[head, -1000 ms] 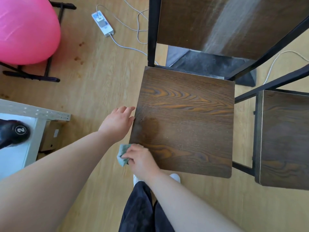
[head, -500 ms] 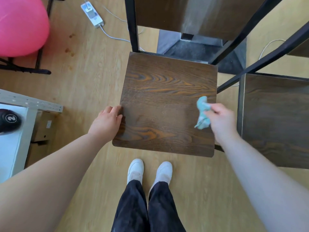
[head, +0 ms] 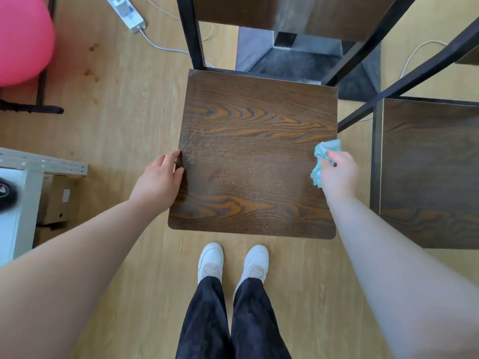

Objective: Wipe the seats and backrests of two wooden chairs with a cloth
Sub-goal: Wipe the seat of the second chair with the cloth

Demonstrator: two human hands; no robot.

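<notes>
Small label on the box [head: 58, 200] at mid left, too small to read; white mark on the black disc [head: 5, 190] at the left edge, too blurred to read. Since half a second ago: right hand [head: 337, 174] and cloth [head: 324, 156] carried from inside the right part of the seat [head: 254, 156] out to its right edge; left hand [head: 158, 181] kept at the seat's left edge. A second ago, cloth down at the seat's near left corner. Now: left arm reaching in from the lower left, fingers loosely straight, laid against the seat's left edge with fingertips on the rim, holding nothing. Right arm reaching in from the lower right, back of the hand upward, fingers curled round the bunched teal cloth and gripping it. Cloth poking out above and to the left of the fist, touching the seat's right edge, just right of the frame's centre. Pale specks scattered over the middle of the seat. Backrest [head: 285, 11] at top centre. Second seat [head: 427, 172] at the right, apart from the cloth. White shoes [head: 211, 257] just below the seat, pink ball [head: 20, 40] at upper left, power strip [head: 127, 12] at the top.
</notes>
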